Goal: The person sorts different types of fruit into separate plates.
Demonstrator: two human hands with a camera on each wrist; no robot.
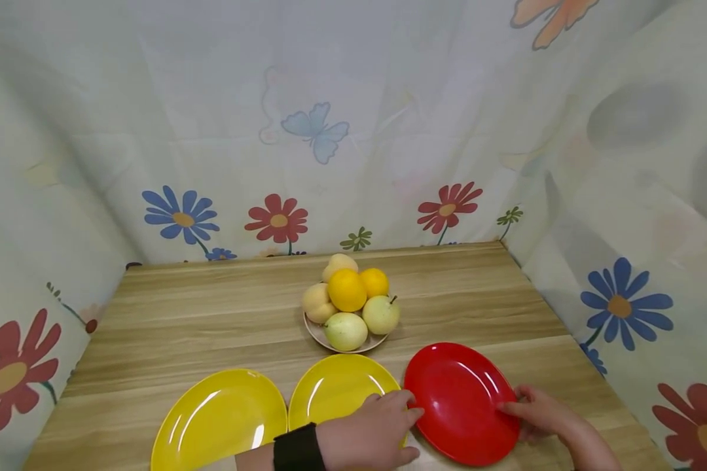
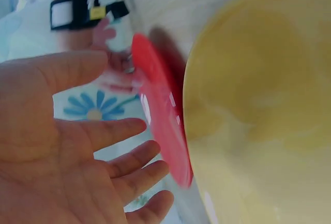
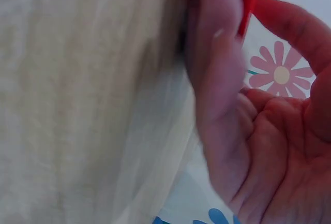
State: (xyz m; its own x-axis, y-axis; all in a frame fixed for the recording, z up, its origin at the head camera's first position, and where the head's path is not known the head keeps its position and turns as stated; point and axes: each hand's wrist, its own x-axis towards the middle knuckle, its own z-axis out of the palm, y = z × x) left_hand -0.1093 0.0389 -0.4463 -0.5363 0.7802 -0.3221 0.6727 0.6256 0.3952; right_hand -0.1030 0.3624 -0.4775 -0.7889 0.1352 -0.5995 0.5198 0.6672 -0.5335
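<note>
A round red plate [image 1: 459, 399] lies tilted at the right front in the head view. My right hand [image 1: 539, 415] pinches its right rim, thumb on top and fingers beneath. In the right wrist view, only a red piece of the plate [image 3: 250, 6] shows between the thumb and fingers of the right hand [image 3: 269, 141]. My left hand [image 1: 371, 432] reaches over the middle yellow plate [image 1: 336, 389] to the red plate's left rim. The left wrist view has the left hand [image 2: 67, 151] with fingers spread and extended, near the red plate [image 2: 163, 110]; contact is hard to tell.
Another yellow plate [image 1: 230, 405] stands left of the middle one, their rims side by side. Behind them, a shallow dish [image 1: 318, 337] holds oranges [image 1: 347, 290], pears [image 1: 345, 331] and peach-like fruit [image 1: 318, 303]. Flower-printed cloth [image 1: 377, 163] encloses the wooden table [image 1: 212, 314] at the back and sides.
</note>
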